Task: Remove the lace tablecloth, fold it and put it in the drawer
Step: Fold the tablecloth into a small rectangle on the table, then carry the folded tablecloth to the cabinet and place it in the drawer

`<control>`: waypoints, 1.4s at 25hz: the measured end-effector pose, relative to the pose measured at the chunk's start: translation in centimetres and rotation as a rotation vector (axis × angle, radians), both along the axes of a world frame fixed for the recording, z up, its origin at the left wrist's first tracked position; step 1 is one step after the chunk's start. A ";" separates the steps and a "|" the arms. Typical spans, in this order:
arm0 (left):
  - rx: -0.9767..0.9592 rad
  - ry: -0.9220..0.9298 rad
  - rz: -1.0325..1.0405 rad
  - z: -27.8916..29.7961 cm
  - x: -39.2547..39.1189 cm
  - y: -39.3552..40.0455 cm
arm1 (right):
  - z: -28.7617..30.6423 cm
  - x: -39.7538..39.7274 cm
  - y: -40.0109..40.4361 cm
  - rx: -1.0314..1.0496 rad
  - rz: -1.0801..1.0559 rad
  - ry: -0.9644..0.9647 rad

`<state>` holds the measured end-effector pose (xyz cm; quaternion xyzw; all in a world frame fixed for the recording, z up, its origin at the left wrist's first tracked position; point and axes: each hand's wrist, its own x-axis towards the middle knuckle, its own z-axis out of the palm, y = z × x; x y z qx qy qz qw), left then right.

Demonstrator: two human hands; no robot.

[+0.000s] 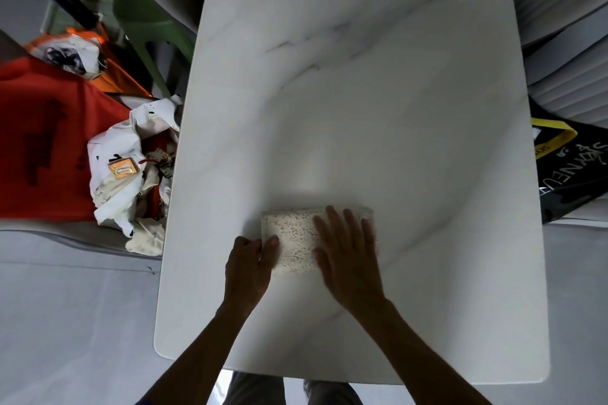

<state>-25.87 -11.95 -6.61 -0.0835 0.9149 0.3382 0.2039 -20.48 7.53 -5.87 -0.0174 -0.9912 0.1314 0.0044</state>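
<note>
The cream lace tablecloth (296, 233) lies folded into a small thick rectangle on the white marble table (362, 92), near the front edge. My left hand (250, 266) grips its left edge, thumb on top and fingers curled at the side. My right hand (348, 253) rests flat on the right half of the fold, fingers spread and pointing away from me, hiding that part of the lace. No drawer is in view.
Left of the table a seat holds red cloth (42, 138) and crumpled white bags (131, 168) with a small gold box (122, 168). A green chair (144, 20) stands at the back left. A black bag with a yellow handle (569, 161) sits at the right.
</note>
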 end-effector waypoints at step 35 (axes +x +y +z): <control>0.329 0.704 1.507 24.1 51.4 -36.4 | 23.0 26.2 -45.2 -1.118 0.571 -0.590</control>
